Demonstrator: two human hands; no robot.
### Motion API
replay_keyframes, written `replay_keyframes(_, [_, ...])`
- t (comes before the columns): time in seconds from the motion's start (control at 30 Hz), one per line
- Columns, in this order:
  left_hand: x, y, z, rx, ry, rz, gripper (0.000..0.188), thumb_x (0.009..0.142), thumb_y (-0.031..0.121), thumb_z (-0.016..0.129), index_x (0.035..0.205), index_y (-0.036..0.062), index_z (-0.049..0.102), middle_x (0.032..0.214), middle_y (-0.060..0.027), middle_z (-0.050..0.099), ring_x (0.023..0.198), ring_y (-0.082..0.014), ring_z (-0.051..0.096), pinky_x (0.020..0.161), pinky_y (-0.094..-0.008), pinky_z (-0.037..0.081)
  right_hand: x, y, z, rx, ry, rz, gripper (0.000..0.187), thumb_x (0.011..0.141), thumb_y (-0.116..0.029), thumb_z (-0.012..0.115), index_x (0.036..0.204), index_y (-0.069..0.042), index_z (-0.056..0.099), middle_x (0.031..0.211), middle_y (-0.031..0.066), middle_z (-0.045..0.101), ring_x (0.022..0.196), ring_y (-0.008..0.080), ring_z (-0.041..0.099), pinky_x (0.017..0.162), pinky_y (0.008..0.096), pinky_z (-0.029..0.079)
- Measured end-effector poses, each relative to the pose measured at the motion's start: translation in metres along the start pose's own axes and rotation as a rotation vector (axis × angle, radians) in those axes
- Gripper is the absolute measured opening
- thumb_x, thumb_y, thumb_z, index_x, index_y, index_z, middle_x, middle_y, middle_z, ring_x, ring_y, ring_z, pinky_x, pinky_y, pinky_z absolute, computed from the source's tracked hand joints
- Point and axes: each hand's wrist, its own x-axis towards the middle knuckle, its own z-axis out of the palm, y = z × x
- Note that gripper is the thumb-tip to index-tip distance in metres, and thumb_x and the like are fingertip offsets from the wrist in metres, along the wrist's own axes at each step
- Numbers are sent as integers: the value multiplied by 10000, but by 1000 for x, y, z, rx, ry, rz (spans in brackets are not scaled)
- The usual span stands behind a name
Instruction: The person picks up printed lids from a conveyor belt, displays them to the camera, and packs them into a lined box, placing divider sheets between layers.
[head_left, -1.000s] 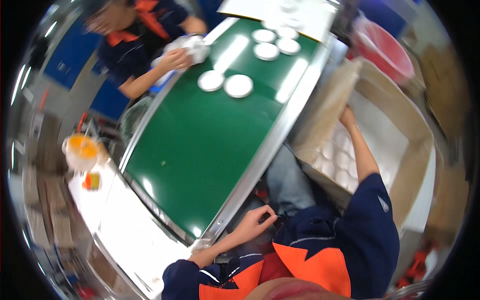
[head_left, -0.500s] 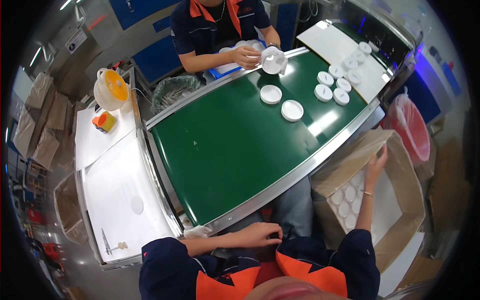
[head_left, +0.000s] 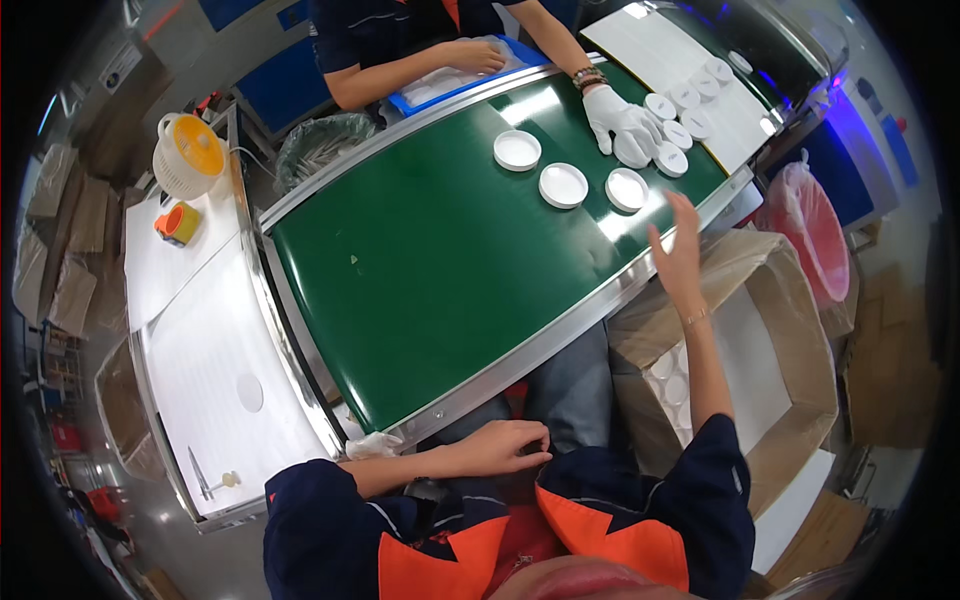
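A: Where is the right hand (head_left: 680,262)?

B: Over the belt's near edge, towards the right-hand corner, thumb and fingers spread well apart with nothing visible between them. Whether it touches the metal rail (head_left: 600,302) I can't tell

A: And the left hand (head_left: 503,446)?

B: Low, beyond the near edge, over the lap. Its fingers curl loosely inward; the palm is hidden, so I can't say whether it has hold of anything

A: The white dishes (head_left: 563,186), then?

B: Three show their raised rims on the green belt (head_left: 430,260): one towards the far edge, one nearer the middle, and one closer to the near right corner, just beside the right hand

A: What's under the white glove (head_left: 618,122)?

B: A co-worker's hand wears it, reaching in from the far edge. It partly covers a round white piece; I can't make out whether the fingers grip it. The co-worker's head is cut off at the top of the view

A: The other white discs (head_left: 677,135)?

B: Clustered at the belt's right end, some on the white board (head_left: 735,125); their dark marks are too small to read

A: And the carton (head_left: 800,400)?

B: Beside the near edge, plastic-lined; the right forearm and a wall hide part of the round pieces (head_left: 672,385) inside
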Motion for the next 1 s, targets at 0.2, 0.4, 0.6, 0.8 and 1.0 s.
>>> replay_keyframes(0.2, [0,5,-8,33,47,30,254,934,300,616,936,51,568,857,-118,618,782,-303,629,671,-387,487,53,4,75,-188,-377,16,665,884,-450,658,1343,-5,473,1146,214,563,1063,387,544,929,458,437])
replay_keyframes(0.4, [-2,2,-4,-34,47,8,253,924,313,635,940,65,588,861,-110,632,756,-284,634,640,-375,479,60,-14,133,-401,-219,267,814,789,-607,693,1311,-10,512,1084,250,549,1054,419,529,941,500,410])
replay_keyframes(0.6, [-4,4,-6,-11,13,-4,275,935,322,604,946,49,569,868,-126,622,789,-317,631,679,-402,488,61,-16,130,-305,-146,250,689,813,-468,722,1312,-44,508,1054,232,546,1022,403,536,906,489,423])
replay_keyframes(0.8, [-5,4,-7,-34,22,0,290,937,342,597,952,53,567,869,-122,618,750,-295,634,663,-398,487,51,-27,112,-124,-298,112,529,840,-206,717,1308,-73,508,1052,196,564,958,369,576,831,460,463])
replay_keyframes(1.0, [-6,-1,-5,-4,25,30,279,941,331,593,956,55,557,889,-113,616,795,-293,632,680,-395,489,56,-57,137,-79,-309,-74,443,868,-56,624,1292,-111,512,1009,147,583,905,334,597,761,464,473])
